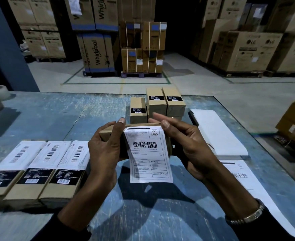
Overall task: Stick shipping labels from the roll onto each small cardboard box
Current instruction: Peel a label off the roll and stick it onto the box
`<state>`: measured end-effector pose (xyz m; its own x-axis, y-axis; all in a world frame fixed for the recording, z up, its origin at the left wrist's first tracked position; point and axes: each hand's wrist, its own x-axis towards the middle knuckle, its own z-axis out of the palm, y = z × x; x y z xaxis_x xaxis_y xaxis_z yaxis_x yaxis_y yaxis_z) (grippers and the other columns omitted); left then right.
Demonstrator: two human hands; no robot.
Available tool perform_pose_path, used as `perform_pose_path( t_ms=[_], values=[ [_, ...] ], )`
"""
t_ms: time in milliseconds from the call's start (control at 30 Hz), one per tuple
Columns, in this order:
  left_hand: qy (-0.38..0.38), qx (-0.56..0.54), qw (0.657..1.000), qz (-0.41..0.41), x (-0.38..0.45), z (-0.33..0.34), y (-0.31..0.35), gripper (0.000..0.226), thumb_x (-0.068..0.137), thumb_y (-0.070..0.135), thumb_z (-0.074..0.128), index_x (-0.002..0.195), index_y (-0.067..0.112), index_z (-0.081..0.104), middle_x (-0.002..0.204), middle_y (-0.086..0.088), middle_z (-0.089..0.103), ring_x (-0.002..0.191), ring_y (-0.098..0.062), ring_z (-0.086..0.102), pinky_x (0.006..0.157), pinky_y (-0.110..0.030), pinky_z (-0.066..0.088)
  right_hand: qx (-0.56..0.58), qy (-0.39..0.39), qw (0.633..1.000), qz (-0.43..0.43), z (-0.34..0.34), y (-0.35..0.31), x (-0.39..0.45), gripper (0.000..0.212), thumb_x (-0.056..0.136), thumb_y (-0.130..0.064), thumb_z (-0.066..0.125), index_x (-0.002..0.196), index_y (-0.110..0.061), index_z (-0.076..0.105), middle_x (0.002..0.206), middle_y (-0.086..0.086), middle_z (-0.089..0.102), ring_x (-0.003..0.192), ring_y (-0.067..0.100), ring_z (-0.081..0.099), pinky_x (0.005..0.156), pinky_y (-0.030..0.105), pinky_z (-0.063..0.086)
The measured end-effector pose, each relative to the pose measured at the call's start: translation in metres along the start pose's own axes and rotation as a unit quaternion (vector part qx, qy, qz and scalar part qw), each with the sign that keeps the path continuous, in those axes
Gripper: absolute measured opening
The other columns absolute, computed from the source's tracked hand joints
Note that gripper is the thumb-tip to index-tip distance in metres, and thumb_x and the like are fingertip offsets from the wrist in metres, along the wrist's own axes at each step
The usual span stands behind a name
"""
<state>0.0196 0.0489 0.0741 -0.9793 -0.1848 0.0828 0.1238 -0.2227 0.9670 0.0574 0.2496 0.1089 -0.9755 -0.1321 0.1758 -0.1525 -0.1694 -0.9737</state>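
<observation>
Both hands hold a box (108,134) above the surface (56,119): left hand (103,150) grips it, right hand (186,146) presses the label (148,153) on. Three labelled boxes (38,169) lie left; three unlabelled boxes (157,105) stand behind.

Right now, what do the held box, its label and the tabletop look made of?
Held box: matte brown cardboard, going by colour and folded edges. Label: thin white printed paper, its free end hanging loose. Tabletop: blue-painted, scuffed; probably wood or metal underneath, unclear.

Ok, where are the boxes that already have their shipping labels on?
Head view: three labelled boxes lie side by side at the near left of the blue table, just left of the left hand.
</observation>
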Motion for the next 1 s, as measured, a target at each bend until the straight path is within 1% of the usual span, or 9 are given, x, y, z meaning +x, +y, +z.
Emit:
perform_pose_path(
  t_ms=[167, 300, 433, 500, 567, 633, 700, 833, 1000],
  values=[
    [0.0, 0.011, 1.0, -0.003, -0.002, 0.002, 0.001, 0.052, 0.093, 0.049, 0.074, 0.124, 0.007, 0.073, 0.1, -0.015, 0.082, 0.091, -0.034, 0.081, 0.072, -0.045, 0.068, 0.04, -0.023, 0.999, 0.028, -0.008, -0.003, 0.002, 0.044, 0.097, -0.026, 0.061, 0.139, -0.017, 0.067, 0.138, 0.001, 0.073, 0.131, 0.025, 0.067, 0.088, 0.038, 0.063],
    [-0.004, 0.021, 1.0, -0.014, -0.004, 0.003, 0.002, 0.044, 0.098, 0.048, 0.069, 0.118, 0.009, 0.076, 0.095, -0.013, 0.082, 0.085, -0.032, 0.081, 0.064, -0.037, 0.065, 0.052, -0.04, 0.997, 0.038, -0.01, -0.004, 0.0, 0.045, 0.097, -0.026, 0.061, 0.14, -0.016, 0.066, 0.139, 0.003, 0.072, 0.133, 0.023, 0.066, 0.1, 0.046, 0.059],
    [-0.002, 0.038, 0.999, -0.024, -0.004, 0.004, 0.002, 0.044, 0.099, 0.05, 0.067, 0.11, 0.009, 0.077, 0.09, -0.012, 0.082, 0.08, -0.029, 0.081, 0.059, -0.034, 0.064, 0.02, -0.018, 0.999, 0.024, -0.006, -0.001, 0.001, 0.051, 0.082, -0.029, 0.075, 0.132, -0.021, 0.072, 0.131, 0.001, 0.076, 0.121, 0.024, 0.073, 0.088, 0.049, 0.064],
    [-0.011, 0.048, 0.998, -0.025, -0.003, 0.005, 0.001, 0.054, 0.098, 0.058, 0.065, 0.119, 0.009, 0.073, 0.095, -0.012, 0.082, 0.085, -0.03, 0.081, 0.066, -0.043, 0.068, 0.014, -0.008, 1.0, 0.024, -0.007, 0.0, 0.002, 0.05, 0.082, -0.027, 0.075, 0.131, -0.021, 0.072, 0.129, 0.002, 0.077, 0.118, 0.024, 0.074, 0.085, 0.051, 0.065],
    [-0.008, 0.049, 0.999, -0.019, -0.002, 0.006, -0.001, 0.07, 0.091, 0.068, 0.067, 0.134, 0.013, 0.061, 0.099, -0.006, 0.082, 0.095, -0.029, 0.08, 0.078, -0.052, 0.068, 0.023, 0.009, 0.999, 0.026, -0.007, -0.001, 0.003, 0.044, 0.085, -0.028, 0.073, 0.129, -0.022, 0.073, 0.125, 0.004, 0.078, 0.113, 0.021, 0.076, 0.077, 0.047, 0.068],
    [0.005, 0.055, 0.998, -0.001, -0.004, 0.008, 0.001, 0.074, 0.084, 0.074, 0.068, 0.139, 0.029, 0.051, 0.095, 0.008, 0.08, 0.1, -0.021, 0.078, 0.089, -0.054, 0.064, 0.041, 0.04, 0.998, 0.029, -0.005, -0.001, 0.004, 0.038, 0.088, -0.029, 0.07, 0.125, -0.022, 0.076, 0.114, 0.004, 0.081, 0.097, 0.014, 0.077, 0.057, 0.033, 0.063],
    [-0.01, 0.081, 0.996, 0.026, -0.004, 0.01, 0.002, 0.078, 0.079, 0.079, 0.071, 0.143, 0.041, 0.045, 0.099, 0.015, 0.076, 0.105, -0.014, 0.074, 0.101, -0.055, 0.058, 0.072, 0.069, 0.994, 0.037, -0.003, -0.001, 0.005, 0.038, 0.089, -0.029, 0.068, 0.125, -0.02, 0.076, 0.1, 0.003, 0.08, 0.079, 0.008, 0.073, 0.047, 0.024, 0.053],
    [-0.036, 0.159, 0.985, 0.064, 0.0, 0.005, 0.001, 0.101, 0.058, 0.095, 0.076, 0.144, 0.053, 0.045, 0.14, 0.006, 0.068, 0.129, -0.019, 0.065, 0.109, -0.056, 0.053, 0.119, 0.062, 0.99, 0.045, -0.004, 0.0, 0.006, 0.042, 0.091, -0.03, 0.066, 0.13, -0.017, 0.074, 0.105, 0.009, 0.079, 0.087, 0.014, 0.074, 0.052, 0.028, 0.058],
    [-0.031, 0.151, 0.986, 0.064, -0.001, 0.004, 0.004, 0.105, 0.053, 0.093, 0.079, 0.145, 0.051, 0.052, 0.138, 0.007, 0.07, 0.121, -0.016, 0.071, 0.101, -0.053, 0.06, 0.081, 0.052, 0.995, 0.034, -0.008, 0.001, 0.006, 0.052, 0.086, -0.027, 0.072, 0.137, -0.019, 0.069, 0.109, 0.009, 0.08, 0.092, 0.016, 0.076, 0.054, 0.025, 0.06]
  ],
)
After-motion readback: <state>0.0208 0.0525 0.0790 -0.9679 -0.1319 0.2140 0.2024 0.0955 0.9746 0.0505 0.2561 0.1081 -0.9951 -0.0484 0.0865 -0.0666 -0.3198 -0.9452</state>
